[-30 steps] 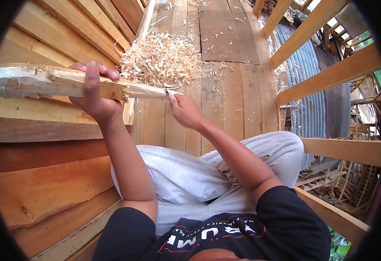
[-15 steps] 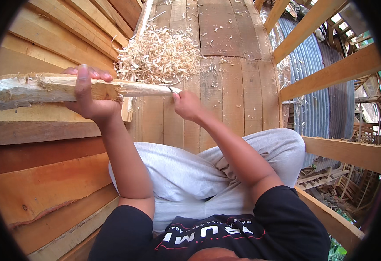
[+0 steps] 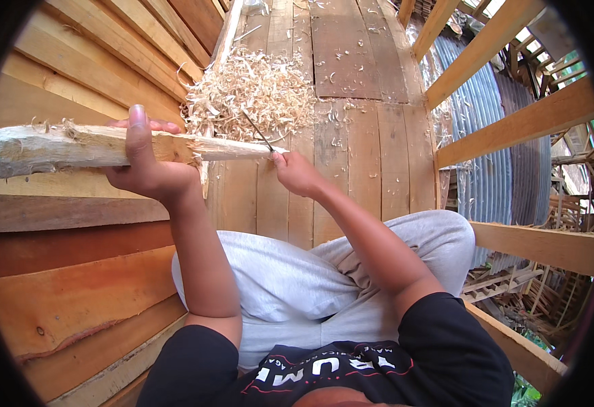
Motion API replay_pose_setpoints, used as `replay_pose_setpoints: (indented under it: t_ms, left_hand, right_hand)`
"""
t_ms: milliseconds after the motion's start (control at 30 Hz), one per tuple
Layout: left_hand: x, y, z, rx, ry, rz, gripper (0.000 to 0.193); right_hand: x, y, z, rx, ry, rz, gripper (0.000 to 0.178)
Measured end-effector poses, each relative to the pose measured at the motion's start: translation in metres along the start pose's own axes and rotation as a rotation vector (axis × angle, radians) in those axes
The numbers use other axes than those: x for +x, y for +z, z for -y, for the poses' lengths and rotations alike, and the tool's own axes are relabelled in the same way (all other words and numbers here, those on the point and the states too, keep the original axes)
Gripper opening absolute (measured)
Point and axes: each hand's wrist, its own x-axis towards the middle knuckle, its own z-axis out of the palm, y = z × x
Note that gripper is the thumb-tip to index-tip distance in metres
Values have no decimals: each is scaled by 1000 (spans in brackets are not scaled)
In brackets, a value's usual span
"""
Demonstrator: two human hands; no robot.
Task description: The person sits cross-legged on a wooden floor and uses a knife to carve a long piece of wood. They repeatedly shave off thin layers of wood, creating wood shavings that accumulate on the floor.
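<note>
A long, pale, rough-hewn piece of wood [image 3: 46, 149] runs crosswise from the left edge, narrowing toward its right end. My left hand [image 3: 151, 166] is wrapped round it, thumb on the near side and fingertips showing over the far side. At the narrow end my right hand [image 3: 297, 175] is closed on a knife [image 3: 259, 130]. Its thin dark blade slants away to the far left, touching or just over the wood's tip. The handle is hidden in my fist. Shaved fibres stick up along the wood's upper edge.
Curled wood shavings [image 3: 249, 95] lie heaped on the plank floor [image 3: 348, 156] beyond my hands. Stacked boards [image 3: 100, 298] form a wall on my left. A timber railing [image 3: 521, 129] stands on the right, with corrugated metal sheets [image 3: 480, 122] outside it. My crossed legs are below.
The knife blade has swung into plain sight, now pointing away to the far left. My right hand stays by the tip; my left keeps its hold. The view has shifted slightly.
</note>
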Motion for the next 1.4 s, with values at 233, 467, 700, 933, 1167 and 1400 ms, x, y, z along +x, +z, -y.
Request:
replay_pose_setpoints:
  t_ms: [233, 467, 700, 933, 1167, 1400]
  left_hand:
    - [6, -13, 9, -6, -37, -55, 18]
    - [23, -17, 16, -70, -81, -127, 19]
    - [20, -21, 15, -80, -138, -144, 20]
    - [23, -20, 15, -95, -124, -109, 18]
    - [23, -26, 20, -137, -183, -48, 22]
    - [30, -37, 27, -130, -208, -63, 22]
  right_hand:
    - [-29, 5, 55, -64, -259, -94, 46]
    - [1, 9, -4, 23, -16, -18, 44]
    - [-4, 14, 5, -14, -57, -51, 44]
    - [-5, 10, 12, -108, -60, -54, 44]
    - [10, 7, -24, -98, -14, -52, 44]
    - [-19, 12, 39, -206, -41, -48, 43]
